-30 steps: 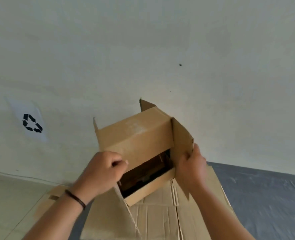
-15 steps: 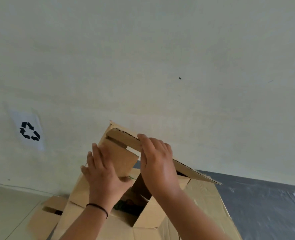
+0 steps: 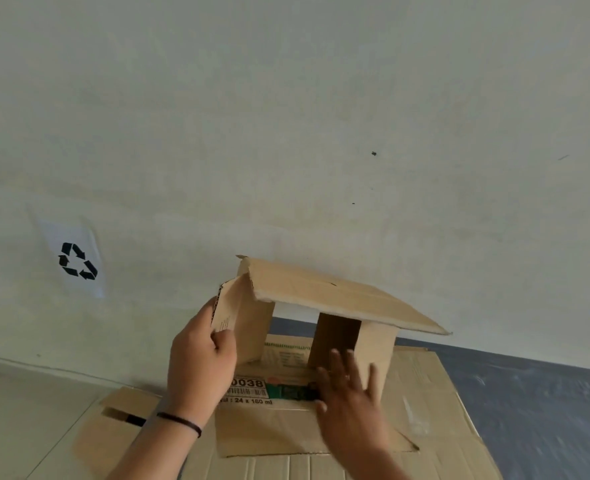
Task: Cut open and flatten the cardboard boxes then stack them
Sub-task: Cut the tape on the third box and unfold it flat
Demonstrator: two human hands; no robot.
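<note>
Our left hand (image 3: pixel 200 358) now pinches the box's (image 3: pixel 321 306) left flap, where half a second ago it lay flat. Our right hand (image 3: pixel 350 403), off the top panel, spreads open just below it. We judge the box, atop the flattened cardboard (image 3: pixel 442 410), half collapsed.

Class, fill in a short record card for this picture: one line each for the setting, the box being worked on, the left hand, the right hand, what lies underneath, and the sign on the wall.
Setting: pale wall, dark floor covering at right
Box: partly opened cardboard box, top panel tilted, standing on the flattened pile
Left hand: pinches a side flap of the box
Right hand: fingers spread, blurred, in front of the box; contact unclear
Underneath: flattened cardboard, one sheet printed with a barcode
Wall sign: recycling symbol
</note>
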